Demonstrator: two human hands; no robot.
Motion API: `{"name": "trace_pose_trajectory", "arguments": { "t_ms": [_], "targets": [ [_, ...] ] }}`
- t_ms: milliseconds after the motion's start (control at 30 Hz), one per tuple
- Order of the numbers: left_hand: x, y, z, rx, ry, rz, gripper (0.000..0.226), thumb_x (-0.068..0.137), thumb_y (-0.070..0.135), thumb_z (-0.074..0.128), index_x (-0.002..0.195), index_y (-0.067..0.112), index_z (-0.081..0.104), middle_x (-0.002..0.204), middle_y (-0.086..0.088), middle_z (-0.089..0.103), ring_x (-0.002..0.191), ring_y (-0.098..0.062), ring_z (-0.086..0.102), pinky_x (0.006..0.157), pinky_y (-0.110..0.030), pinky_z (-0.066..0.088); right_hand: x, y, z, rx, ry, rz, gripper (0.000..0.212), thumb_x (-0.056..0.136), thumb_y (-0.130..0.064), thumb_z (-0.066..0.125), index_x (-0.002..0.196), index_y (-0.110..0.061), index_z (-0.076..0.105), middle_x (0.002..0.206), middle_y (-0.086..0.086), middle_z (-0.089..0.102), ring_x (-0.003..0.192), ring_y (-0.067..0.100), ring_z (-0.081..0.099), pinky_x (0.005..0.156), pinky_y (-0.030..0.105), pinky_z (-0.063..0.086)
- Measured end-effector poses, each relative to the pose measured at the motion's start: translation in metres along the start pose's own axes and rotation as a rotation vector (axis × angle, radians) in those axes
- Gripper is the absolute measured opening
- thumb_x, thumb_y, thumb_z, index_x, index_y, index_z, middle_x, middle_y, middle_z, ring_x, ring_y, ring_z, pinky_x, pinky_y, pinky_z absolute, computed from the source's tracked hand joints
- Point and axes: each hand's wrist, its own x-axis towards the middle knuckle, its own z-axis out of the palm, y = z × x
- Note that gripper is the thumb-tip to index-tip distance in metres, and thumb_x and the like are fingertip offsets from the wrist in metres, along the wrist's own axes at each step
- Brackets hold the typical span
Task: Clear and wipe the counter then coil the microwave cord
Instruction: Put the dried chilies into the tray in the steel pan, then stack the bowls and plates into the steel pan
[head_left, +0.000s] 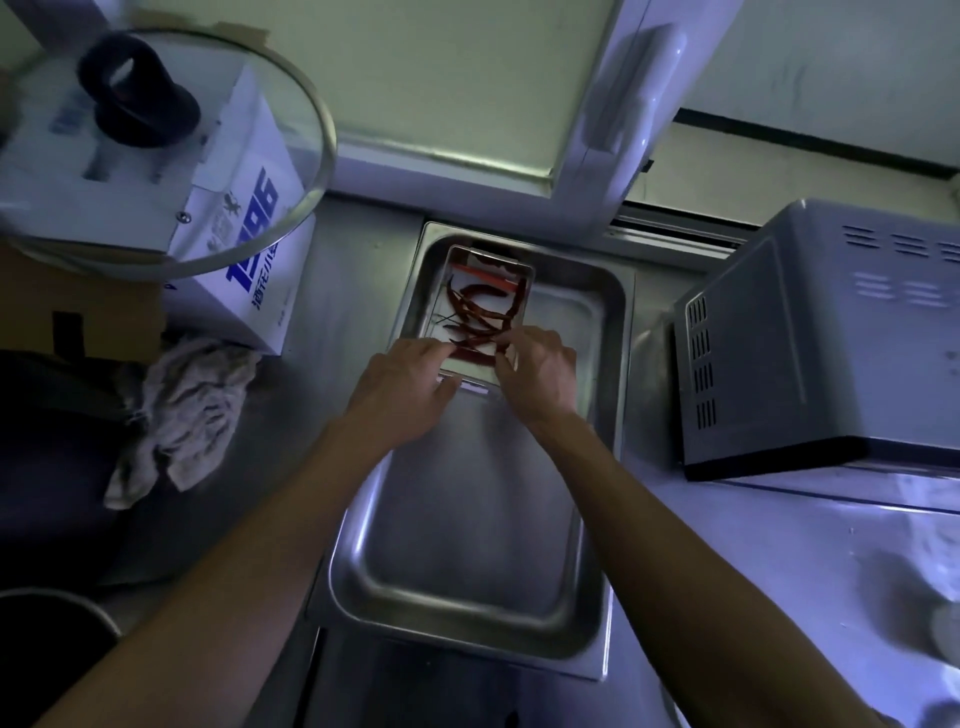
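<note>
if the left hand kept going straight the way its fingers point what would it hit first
Probably the dried chillies in the small tray: the left hand points up and right across its near edge, fingertips already at them. Depth is hard to judge.

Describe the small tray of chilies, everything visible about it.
The small tray is a shallow rectangle of shiny metal with a raised rim, lying flat in the far end of a larger steel pan. It holds dried red chilies and an orange-red strip across its far end. The left hand and right hand are at its near edge, fingers over the rim among the chilies.
</note>
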Motion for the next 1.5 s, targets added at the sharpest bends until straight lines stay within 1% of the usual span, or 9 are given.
{"name": "trace_pose_trajectory", "arguments": {
  "t_ms": [167,333,500,767,1000,1167,1300,1433,1500],
  "targets": [
    [-0.027,0.035,0.002,0.066,0.015,0.059,0.045,0.096,0.038,0.053,0.136,0.016,0.050,0.138,-0.006,0.055,0.125,-0.029,0.049,0.097,-0.043,0.044,-0.055,0.016,-0.032,0.072,0.014,0.009,0.025,0.093,-0.016,0.063,0.117,-0.016,0.069,0.124,0.003,0.068,0.116,0.024,0.060,0.100,0.045,0.047],
    [-0.056,0.075,0.017,0.099,-0.014,0.072,0.048,0.097,0.041,0.053,0.139,0.021,0.047,0.142,-0.003,0.052,0.131,-0.026,0.046,0.101,-0.046,0.042,-0.117,0.049,-0.056,0.062,-0.015,0.067,0.028,0.095,-0.023,0.062,0.121,-0.020,0.067,0.131,0.000,0.065,0.120,0.021,0.058,0.103,0.041,0.046],
    [-0.085,0.117,0.036,0.130,-0.056,0.128,0.050,0.098,0.042,0.049,0.143,0.021,0.044,0.147,-0.002,0.048,0.135,-0.025,0.041,0.104,-0.047,0.040,-0.180,0.084,-0.075,0.060,-0.003,0.121,0.027,0.094,-0.020,0.061,0.120,-0.019,0.068,0.125,0.004,0.068,0.111,0.024,0.063,0.098,0.041,0.050],
    [-0.144,0.183,0.069,0.192,-0.058,0.216,0.049,0.098,0.041,0.049,0.143,0.021,0.044,0.146,-0.001,0.050,0.134,-0.025,0.042,0.101,-0.047,0.042,-0.276,0.137,-0.099,0.084,0.011,0.226,0.032,0.093,-0.024,0.060,0.124,-0.019,0.066,0.129,0.002,0.065,0.122,0.026,0.055,0.102,0.038,0.042],
    [-0.215,0.248,0.108,0.214,-0.070,0.272,0.052,0.097,0.043,0.049,0.144,0.022,0.045,0.149,0.002,0.047,0.136,-0.022,0.040,0.103,-0.041,0.040,-0.374,0.174,-0.128,0.096,0.041,0.283,0.032,0.094,-0.023,0.058,0.125,-0.021,0.065,0.132,-0.001,0.063,0.123,0.023,0.054,0.102,0.036,0.036],
    [-0.251,0.306,0.131,0.243,-0.062,0.374,0.053,0.097,0.044,0.050,0.145,0.024,0.043,0.150,0.003,0.045,0.138,-0.020,0.038,0.108,-0.041,0.038,-0.444,0.206,-0.161,0.071,0.104,0.327,0.030,0.092,-0.022,0.057,0.120,-0.022,0.065,0.123,0.000,0.067,0.114,0.025,0.058,0.093,0.036,0.040],
    [-0.262,0.355,0.148,0.281,-0.066,0.470,0.052,0.098,0.047,0.049,0.146,0.026,0.042,0.150,0.006,0.044,0.138,-0.018,0.037,0.106,-0.039,0.037,-0.498,0.244,-0.185,0.049,0.151,0.389,0.032,0.096,-0.032,0.055,0.127,-0.025,0.062,0.131,-0.001,0.063,0.122,0.023,0.054,0.105,0.040,0.038],
    [-0.272,0.409,0.172,0.269,-0.078,0.577,0.051,0.098,0.042,0.050,0.145,0.023,0.045,0.150,0.004,0.046,0.137,-0.019,0.039,0.108,-0.035,0.034,-0.543,0.281,-0.203,0.061,0.183,0.483,0.030,0.095,-0.029,0.056,0.122,-0.022,0.065,0.126,0.001,0.065,0.118,0.027,0.056,0.097,0.040,0.042],
    [-0.274,0.432,0.185,0.265,-0.103,0.627,0.052,0.098,0.043,0.051,0.145,0.021,0.046,0.149,0.003,0.047,0.136,-0.020,0.040,0.109,-0.035,0.034,-0.561,0.297,-0.209,0.069,0.172,0.524,0.029,0.095,-0.028,0.056,0.121,-0.021,0.066,0.125,0.002,0.065,0.117,0.028,0.055,0.097,0.042,0.044]
  ]
}}
